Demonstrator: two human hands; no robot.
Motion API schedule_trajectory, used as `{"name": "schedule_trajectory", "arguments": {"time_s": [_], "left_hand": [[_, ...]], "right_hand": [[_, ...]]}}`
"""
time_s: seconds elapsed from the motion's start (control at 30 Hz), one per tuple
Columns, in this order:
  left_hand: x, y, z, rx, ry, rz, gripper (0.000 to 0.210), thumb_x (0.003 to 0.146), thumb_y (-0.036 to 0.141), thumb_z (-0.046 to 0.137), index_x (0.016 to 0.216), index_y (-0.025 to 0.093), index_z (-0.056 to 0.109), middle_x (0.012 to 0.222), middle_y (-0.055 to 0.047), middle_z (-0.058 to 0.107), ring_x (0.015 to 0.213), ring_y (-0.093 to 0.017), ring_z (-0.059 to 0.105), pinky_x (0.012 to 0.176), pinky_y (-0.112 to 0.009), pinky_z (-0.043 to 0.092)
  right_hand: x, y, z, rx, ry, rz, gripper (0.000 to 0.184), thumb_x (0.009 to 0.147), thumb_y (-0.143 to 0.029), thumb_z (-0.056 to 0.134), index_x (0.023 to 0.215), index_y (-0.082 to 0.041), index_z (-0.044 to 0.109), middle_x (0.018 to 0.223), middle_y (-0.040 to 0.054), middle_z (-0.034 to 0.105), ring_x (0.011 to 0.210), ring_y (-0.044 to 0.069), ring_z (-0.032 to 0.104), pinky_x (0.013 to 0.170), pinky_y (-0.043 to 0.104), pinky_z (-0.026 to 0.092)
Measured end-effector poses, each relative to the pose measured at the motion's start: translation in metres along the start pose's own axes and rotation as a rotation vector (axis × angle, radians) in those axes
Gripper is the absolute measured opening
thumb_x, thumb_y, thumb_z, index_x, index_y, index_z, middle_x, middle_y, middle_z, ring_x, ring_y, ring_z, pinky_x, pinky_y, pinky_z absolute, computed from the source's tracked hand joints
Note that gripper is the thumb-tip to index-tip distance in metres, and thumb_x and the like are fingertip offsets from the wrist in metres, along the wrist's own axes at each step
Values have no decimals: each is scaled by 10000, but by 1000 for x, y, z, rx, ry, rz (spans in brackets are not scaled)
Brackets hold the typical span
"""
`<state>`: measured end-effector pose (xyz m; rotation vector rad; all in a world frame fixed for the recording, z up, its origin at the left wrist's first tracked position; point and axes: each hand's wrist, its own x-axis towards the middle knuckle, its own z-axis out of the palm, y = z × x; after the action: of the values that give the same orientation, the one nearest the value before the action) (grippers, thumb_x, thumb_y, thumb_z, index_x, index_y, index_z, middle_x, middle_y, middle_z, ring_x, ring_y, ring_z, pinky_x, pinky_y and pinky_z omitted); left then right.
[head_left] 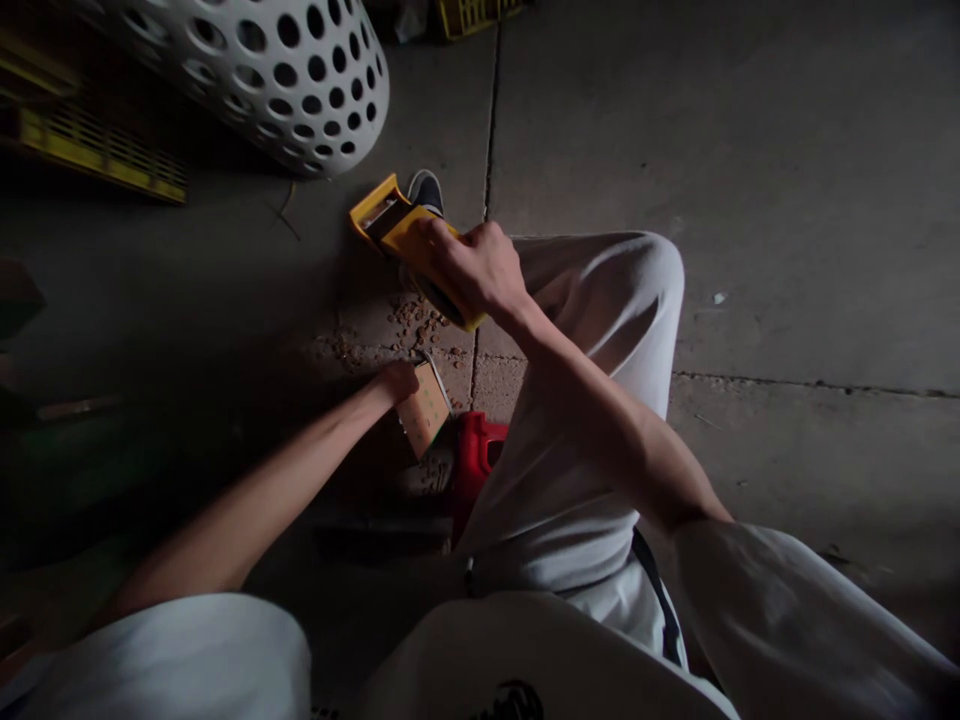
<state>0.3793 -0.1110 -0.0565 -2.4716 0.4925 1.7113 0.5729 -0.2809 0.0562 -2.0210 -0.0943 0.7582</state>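
My right hand (476, 268) grips a yellow hand tool (394, 228) with a dark inset, held above the floor near my shoe. My left hand (396, 382) reaches down and holds a small tan perforated card (425, 408) with a metal edge, low near the floor. Small brown crumbs or chips (412, 322) lie scattered on the concrete between both hands. My bent right leg in light trousers (600, 330) lies just right of the hands.
A white basket with round holes (300, 70) stands at the upper left. Yellow crates (97, 150) sit at far left and another yellow crate (469, 15) at the top. A red stool (476, 460) is under me. Concrete floor with cracks (787, 200) spreads to the right.
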Motion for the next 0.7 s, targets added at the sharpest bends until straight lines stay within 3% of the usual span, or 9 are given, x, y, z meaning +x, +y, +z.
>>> {"name": "schedule_trajectory", "arguments": {"time_s": [0.07, 0.13, 0.2, 0.27, 0.37, 0.53, 0.6, 0.7], "left_hand": [[-6, 3, 3, 55, -11, 9, 430, 1054, -19, 529, 1309, -19, 876, 1460, -377, 698, 1370, -495, 703, 1072, -558, 590], [-14, 10, 10, 78, 15, 47, 487, 1094, 72, 585, 1508, 145, 830, 1719, -314, 550, 1586, -520, 546, 1240, -674, 484], [-20, 21, 21, 74, -3, 65, 552, 1072, 172, 730, 1613, 277, 768, 1840, -249, 435, 1725, -518, 369, 1353, -807, 275], [-23, 33, 33, 84, -51, 98, 500, 1076, 277, 770, 1576, 293, 795, 1862, -229, 410, 1766, -519, 287, 1366, -855, 162], [-20, 43, 43, 121, -53, 190, 406, 1121, 284, 671, 1477, 203, 850, 1850, -255, 415, 1754, -538, 291, 1335, -850, 242], [-14, 39, 45, 101, 21, 240, 372, 1095, 207, 626, 1347, 148, 893, 1702, -286, 573, 1620, -547, 466, 1256, -838, 359], [-13, 38, 47, 86, 49, 229, 406, 1103, 190, 581, 1370, 169, 886, 1609, -284, 638, 1574, -524, 510, 1238, -815, 376], [-9, 37, 53, 73, 57, 219, 427, 1057, 198, 656, 1435, 175, 855, 1544, -284, 671, 1539, -508, 533, 1221, -790, 393]], "right_hand": [[1, 2, 1, 28, 5, -30, 648, 1078, -802, 590, 772, -234, 526, 793, 93, 586, 901, 274, 650, 943, 458, 609], [1, 3, 2, 51, 4, -52, 644, 1060, -824, 588, 835, -221, 577, 801, 97, 601, 921, 284, 656, 930, 459, 618], [1, 3, 3, 57, 2, -60, 635, 1051, -820, 596, 877, -210, 603, 827, 106, 617, 926, 287, 662, 916, 456, 621], [0, 2, 4, 54, 1, -54, 632, 1038, -818, 614, 889, -205, 611, 842, 112, 624, 931, 291, 667, 902, 450, 621], [0, 0, 6, 51, -4, -46, 649, 1026, -835, 611, 892, -200, 615, 843, 115, 626, 945, 300, 679, 891, 445, 622], [0, 2, 10, 31, -5, -76, 662, 1027, -849, 599, 894, -200, 605, 814, 103, 610, 942, 303, 681, 895, 449, 621], [-1, 1, 11, 12, -5, -68, 656, 1026, -842, 612, 882, -203, 595, 810, 102, 609, 932, 299, 678, 896, 450, 618], [-3, -1, 12, -8, -5, -53, 655, 1029, -843, 608, 863, -210, 578, 806, 96, 604, 921, 296, 679, 892, 448, 613]]}}
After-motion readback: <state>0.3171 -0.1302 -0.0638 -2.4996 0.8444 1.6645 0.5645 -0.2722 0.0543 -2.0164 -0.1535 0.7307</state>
